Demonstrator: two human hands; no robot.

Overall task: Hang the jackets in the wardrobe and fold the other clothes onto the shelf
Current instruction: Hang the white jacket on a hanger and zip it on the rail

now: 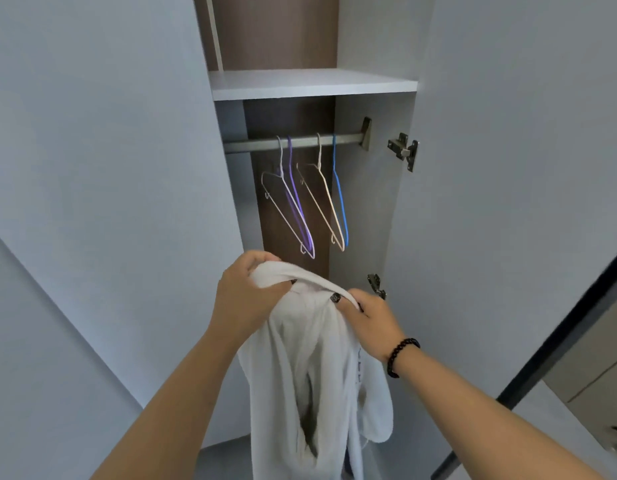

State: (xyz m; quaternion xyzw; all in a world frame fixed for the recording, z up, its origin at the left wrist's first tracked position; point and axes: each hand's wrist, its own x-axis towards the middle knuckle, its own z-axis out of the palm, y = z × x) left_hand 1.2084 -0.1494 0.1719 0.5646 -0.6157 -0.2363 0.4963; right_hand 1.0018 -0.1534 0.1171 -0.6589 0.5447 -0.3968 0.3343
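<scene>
White jacket (310, 368) between both gripping hands

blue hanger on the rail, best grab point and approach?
Probably the lower front corner of the blue hanger, reached from the open front of the wardrobe. It hangs rightmost on the rail, edge-on, its body slanting down toward the camera, so that corner is nearest. The side wall sits close on its right, a white hanger close on its left. Both hands hold the white garment, so free one first.

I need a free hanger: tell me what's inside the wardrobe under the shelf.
A rail carries four bare hangers: white, purple, white, blue. The held white garment hides the space lower down.
</scene>
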